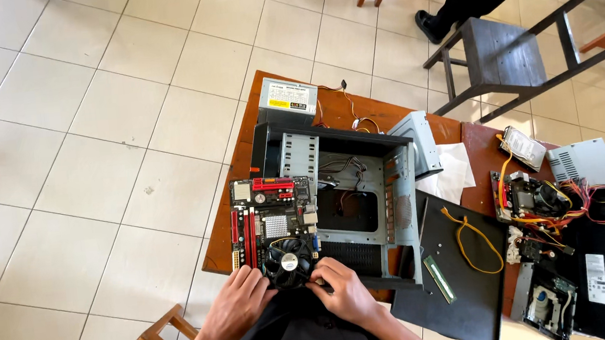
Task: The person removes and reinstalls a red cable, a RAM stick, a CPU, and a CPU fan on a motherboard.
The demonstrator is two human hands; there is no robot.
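Both hands, left hand [240, 302] and right hand [344, 292], grip the cooler fan [289, 263] between them.

The near table edge is taken up by the motherboard [272, 221], with its cooler fan [289, 262] flanked closely by the left hand [238, 304] and right hand [344, 292]. Passage rightward is blocked by the open computer case [354, 202] touching the board. Free room is left on the black side panel [461, 280], crossed only by a yellow cable [472, 242] and a memory stick [439, 279].
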